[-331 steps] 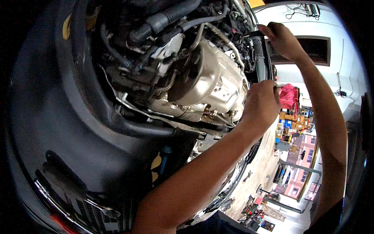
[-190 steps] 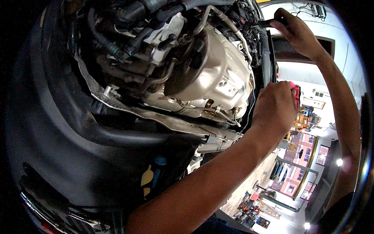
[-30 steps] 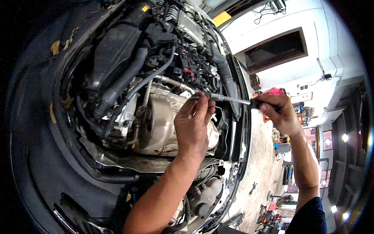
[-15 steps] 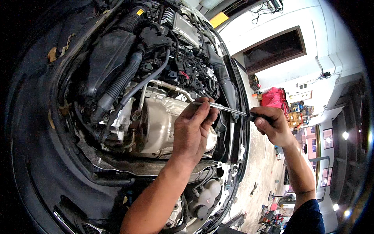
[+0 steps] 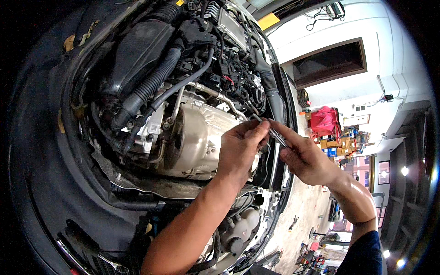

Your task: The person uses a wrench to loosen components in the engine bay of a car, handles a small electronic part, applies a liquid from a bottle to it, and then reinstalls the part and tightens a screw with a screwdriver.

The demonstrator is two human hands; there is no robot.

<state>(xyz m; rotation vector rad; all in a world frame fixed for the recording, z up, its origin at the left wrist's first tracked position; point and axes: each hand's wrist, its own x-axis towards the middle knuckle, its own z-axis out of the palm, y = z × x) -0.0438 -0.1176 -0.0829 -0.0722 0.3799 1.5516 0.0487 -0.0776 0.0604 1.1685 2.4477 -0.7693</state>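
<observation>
Over the right side of the engine bay, my two hands meet on a slim, chrome-shafted hand tool. My left hand is closed, pinching the tool's end between thumb and fingers. My right hand is wrapped round the shaft, its index finger stretched along it toward the left fingertips. The tool's handle is hidden by the right hand. Below and to the left of the hands lies a dented, silvery heat shield, with a metal pipe running above it.
A black ribbed hose and a black airbox fill the left of the bay. A whitish coolant tank sits near the lower edge. On the dark fender cover, a spanner and a chrome bar-like tool lie at lower left.
My right hand has come in to the left, from the tool's black handle onto its shaft, close to my left hand. The tool now tilts more. The whole view has shifted slightly.
</observation>
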